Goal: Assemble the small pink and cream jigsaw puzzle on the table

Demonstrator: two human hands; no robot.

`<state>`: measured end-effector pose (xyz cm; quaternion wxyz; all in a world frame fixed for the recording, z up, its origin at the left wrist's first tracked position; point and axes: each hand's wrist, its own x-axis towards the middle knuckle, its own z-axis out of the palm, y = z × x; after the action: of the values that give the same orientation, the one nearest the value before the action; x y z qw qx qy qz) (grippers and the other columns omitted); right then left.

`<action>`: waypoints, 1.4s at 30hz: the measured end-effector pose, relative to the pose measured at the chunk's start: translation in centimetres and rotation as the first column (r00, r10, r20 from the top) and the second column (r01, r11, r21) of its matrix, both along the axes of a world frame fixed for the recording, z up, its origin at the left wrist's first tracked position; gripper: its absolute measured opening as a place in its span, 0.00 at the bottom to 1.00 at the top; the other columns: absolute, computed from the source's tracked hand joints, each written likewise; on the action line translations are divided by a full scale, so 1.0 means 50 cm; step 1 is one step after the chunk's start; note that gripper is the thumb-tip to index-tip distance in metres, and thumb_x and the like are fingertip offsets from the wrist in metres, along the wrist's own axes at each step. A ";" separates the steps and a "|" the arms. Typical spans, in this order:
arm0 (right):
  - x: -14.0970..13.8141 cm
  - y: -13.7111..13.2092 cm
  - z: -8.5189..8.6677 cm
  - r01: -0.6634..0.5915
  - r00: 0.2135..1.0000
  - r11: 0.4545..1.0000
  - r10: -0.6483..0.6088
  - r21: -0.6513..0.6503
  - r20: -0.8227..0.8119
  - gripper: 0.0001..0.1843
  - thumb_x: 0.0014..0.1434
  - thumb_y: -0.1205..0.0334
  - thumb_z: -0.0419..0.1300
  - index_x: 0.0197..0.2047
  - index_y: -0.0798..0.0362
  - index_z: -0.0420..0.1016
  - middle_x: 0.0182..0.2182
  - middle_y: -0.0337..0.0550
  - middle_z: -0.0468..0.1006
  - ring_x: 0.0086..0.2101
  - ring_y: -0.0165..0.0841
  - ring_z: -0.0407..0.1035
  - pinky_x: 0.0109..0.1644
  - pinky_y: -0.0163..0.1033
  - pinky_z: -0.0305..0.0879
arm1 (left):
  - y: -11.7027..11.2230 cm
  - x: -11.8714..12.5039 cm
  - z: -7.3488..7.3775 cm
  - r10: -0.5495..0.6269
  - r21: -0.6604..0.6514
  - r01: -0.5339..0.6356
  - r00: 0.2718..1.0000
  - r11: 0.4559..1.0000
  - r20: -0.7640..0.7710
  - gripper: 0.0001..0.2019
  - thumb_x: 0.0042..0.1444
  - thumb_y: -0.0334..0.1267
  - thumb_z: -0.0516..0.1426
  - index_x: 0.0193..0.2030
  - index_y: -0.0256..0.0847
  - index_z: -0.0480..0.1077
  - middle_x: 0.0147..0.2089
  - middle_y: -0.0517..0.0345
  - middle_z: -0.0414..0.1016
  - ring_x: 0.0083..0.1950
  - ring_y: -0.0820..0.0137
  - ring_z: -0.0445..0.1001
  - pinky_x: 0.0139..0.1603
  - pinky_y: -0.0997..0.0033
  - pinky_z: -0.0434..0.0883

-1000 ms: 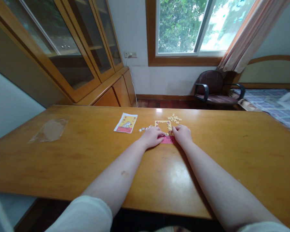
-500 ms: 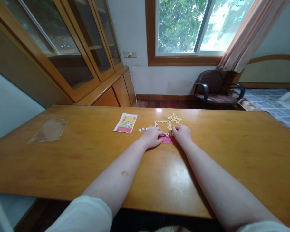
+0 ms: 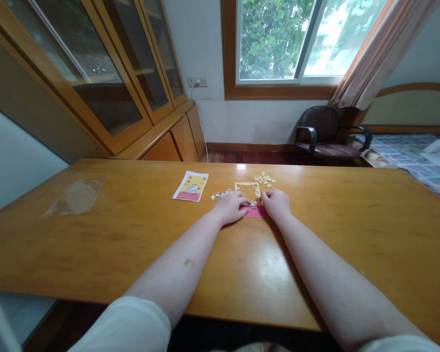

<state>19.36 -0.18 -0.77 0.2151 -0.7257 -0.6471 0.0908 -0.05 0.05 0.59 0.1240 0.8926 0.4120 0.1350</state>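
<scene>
A partly assembled jigsaw puzzle (image 3: 254,211) lies on the table, with a pink strip along its near side and a yellow border around an unfilled middle. My left hand (image 3: 230,207) rests on its left near part, palm down, fingers stretched over the pink strip. At the right edge of the puzzle, my right hand (image 3: 276,201) is closed in a pinch, thumb and forefinger close to the border. Whatever is between those fingertips is too small and hidden to make out. Loose white-and-pink puzzle pieces (image 3: 218,195) lie just left of my left hand.
Beyond my right hand is a pile of yellow puzzle pieces (image 3: 265,179). A picture card (image 3: 190,187) with a white animal lies to the left. Farther left is a clear plastic bag (image 3: 75,197). The wooden table (image 3: 106,254) reaches toward a glass-door cabinet (image 3: 132,98) and an armchair (image 3: 322,129).
Both hands stay in nearly the same place on the puzzle. Only the fingers have shifted very slightly; the loose pieces and the card lie as before.
</scene>
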 end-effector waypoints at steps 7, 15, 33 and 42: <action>0.002 0.001 -0.004 -0.001 1.000 1.000 0.001 0.019 -0.020 0.23 0.62 0.55 0.50 0.24 0.51 0.81 0.30 0.46 0.80 0.35 0.35 0.70 0.35 0.36 0.56 | 0.001 0.000 -0.006 -0.018 -0.008 0.018 1.000 1.000 0.016 0.14 0.58 0.44 0.57 0.49 0.47 0.77 0.46 0.53 0.73 0.48 0.62 0.71 0.54 0.61 0.68; 0.002 0.000 0.000 -0.003 1.000 1.000 0.003 0.003 -0.018 0.23 0.62 0.55 0.50 0.24 0.51 0.81 0.31 0.46 0.80 0.35 0.35 0.70 0.36 0.37 0.56 | 0.000 0.000 -0.002 -0.020 -0.019 0.020 1.000 1.000 0.016 0.16 0.59 0.44 0.57 0.52 0.47 0.77 0.47 0.52 0.72 0.49 0.62 0.70 0.55 0.61 0.67; 0.001 0.000 -0.010 -0.153 0.985 0.983 0.160 0.101 -0.070 0.19 0.58 0.60 0.52 0.22 0.53 0.80 0.25 0.43 0.76 0.31 0.32 0.69 0.36 0.34 0.57 | 0.001 0.000 -0.006 -0.036 0.007 0.036 0.999 0.999 -0.011 0.17 0.59 0.46 0.56 0.53 0.48 0.76 0.47 0.52 0.72 0.49 0.62 0.70 0.55 0.61 0.68; 0.000 -0.002 -0.005 -0.152 0.986 0.986 0.156 0.062 -0.054 0.20 0.59 0.59 0.52 0.21 0.53 0.79 0.25 0.43 0.76 0.31 0.31 0.68 0.35 0.34 0.56 | 0.000 0.000 -0.004 -0.035 -0.004 0.035 0.999 0.999 -0.016 0.17 0.59 0.46 0.56 0.53 0.49 0.76 0.47 0.52 0.72 0.49 0.62 0.70 0.55 0.61 0.68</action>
<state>19.36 -0.27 -1.05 0.2472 -0.6641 -0.6971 0.1094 -0.03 0.06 0.38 0.1249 0.9004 0.3977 0.1251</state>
